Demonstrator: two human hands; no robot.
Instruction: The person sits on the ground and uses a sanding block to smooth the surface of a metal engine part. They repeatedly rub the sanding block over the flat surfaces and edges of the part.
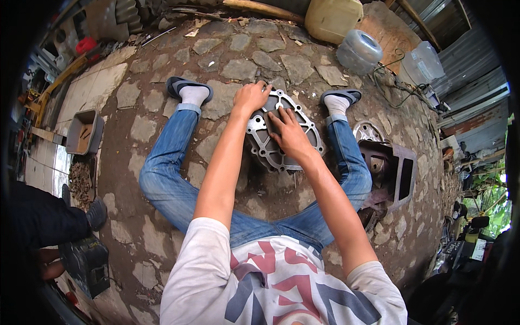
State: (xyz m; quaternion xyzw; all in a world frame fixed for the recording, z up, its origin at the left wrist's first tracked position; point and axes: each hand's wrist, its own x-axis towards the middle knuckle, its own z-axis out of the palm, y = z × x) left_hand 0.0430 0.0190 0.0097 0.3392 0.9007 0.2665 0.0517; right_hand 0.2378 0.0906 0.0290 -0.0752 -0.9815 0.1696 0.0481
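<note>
A silvery cast-metal cover [279, 160], with bolt holes around its rim and ribs across its face, stands tilted between my legs. My left hand [252, 98] grips the cover's far left edge, with its fingers bent over the rim. On the middle of the cover lies my right hand [293, 135], its fingers spread and pressing on a dark grey, flat patch [264, 123]. I cannot tell whether that patch is a loose sheet or part of the casting. The cover's underside is hidden.
Right of my leg sit a rusty metal housing [403, 179] and a round metal part [368, 131]. Clear plastic containers [359, 51] and a yellowish jerrycan [331, 19] stand farther off. At left are a grey tub [85, 132], a dark box [85, 265] and another person's leg [43, 214]. Uneven stones pave the ground.
</note>
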